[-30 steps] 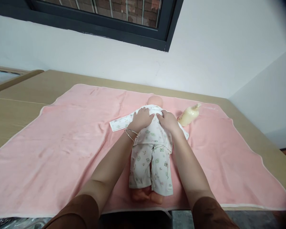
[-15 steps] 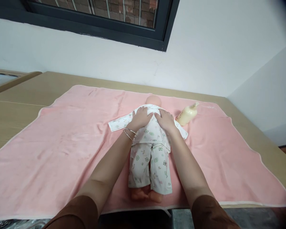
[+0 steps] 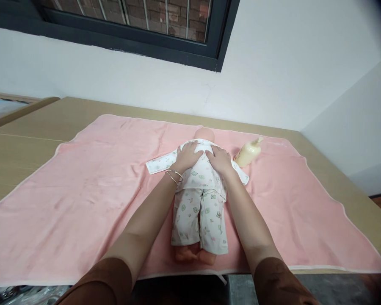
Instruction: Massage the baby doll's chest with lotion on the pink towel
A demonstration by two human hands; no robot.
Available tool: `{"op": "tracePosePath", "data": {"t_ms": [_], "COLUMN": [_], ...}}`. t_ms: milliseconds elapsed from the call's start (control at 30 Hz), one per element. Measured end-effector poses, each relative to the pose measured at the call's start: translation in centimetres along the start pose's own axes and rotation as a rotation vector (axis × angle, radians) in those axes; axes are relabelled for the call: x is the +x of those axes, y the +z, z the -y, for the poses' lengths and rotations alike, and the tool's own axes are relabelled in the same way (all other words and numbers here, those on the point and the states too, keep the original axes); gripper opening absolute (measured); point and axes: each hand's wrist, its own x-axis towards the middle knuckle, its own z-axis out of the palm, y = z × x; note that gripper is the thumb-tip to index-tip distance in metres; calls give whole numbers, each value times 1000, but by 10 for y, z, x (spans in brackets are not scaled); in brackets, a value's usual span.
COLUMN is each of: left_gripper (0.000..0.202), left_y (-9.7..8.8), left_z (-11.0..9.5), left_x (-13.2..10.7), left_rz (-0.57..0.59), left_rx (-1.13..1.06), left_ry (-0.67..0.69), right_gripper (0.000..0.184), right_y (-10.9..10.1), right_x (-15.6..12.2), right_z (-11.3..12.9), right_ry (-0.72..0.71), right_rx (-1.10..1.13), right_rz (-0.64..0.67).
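Note:
A baby doll in white printed pyjamas lies face down, its bald head away from me and its bare feet toward me. My left hand, with thin bangles at the wrist, rests flat on the left of the doll's upper back. On the right of the upper back lies my right hand, fingers spread and pointing toward the head. Both thumbs angle inward, close to each other. The doll's sleeves stretch out to either side, the right one partly behind my forearm. Neither hand grasps anything.
A pink blanket spreads under the doll over a wooden table. Right of the doll, a pale yellow pump bottle lies tilted on the blanket. Behind the table are a white wall and a dark-framed window.
The whole view has shifted slightly. My hands stay in the same place on the doll's back, and the doll and bottle have not visibly moved.

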Motion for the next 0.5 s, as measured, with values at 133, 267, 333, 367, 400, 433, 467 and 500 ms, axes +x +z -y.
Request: {"op": "tracePosePath", "data": {"t_ms": [133, 267, 333, 367, 400, 433, 467, 500], "left_gripper": [65, 59, 53, 50, 47, 46, 45, 45], "left_y": [-8, -24, -32, -36, -38, -38, -37, -34], "left_z": [-9, -19, -22, -23, -23, -23, -22, -20], "left_x": [-6, -18, -24, -25, -26, -26, -24, -21], "left_rz": [47, 114, 165, 192, 216, 229, 229, 211], "left_rx": [30, 126, 196, 222, 237, 237, 222, 192], "left_ry": [-17, 28, 83, 105, 120, 127, 128, 117], "right_gripper": [60, 49, 41, 37, 35, 35, 37, 39], "right_y": [-4, -19, -29, -33, -36, -37, -36, -33], "right_x": [-4, -17, -24, -26, -27, -27, -25, -22], "right_z": [5, 16, 21, 23, 23, 22, 21, 19], "right_ry": [-3, -74, -127, -145, -156, -160, -159, -152], "right_rx": [-15, -96, -116, -110, -96, -78, -62, -51], "right_rz": [15, 47, 74, 89, 99, 107, 107, 98]}}
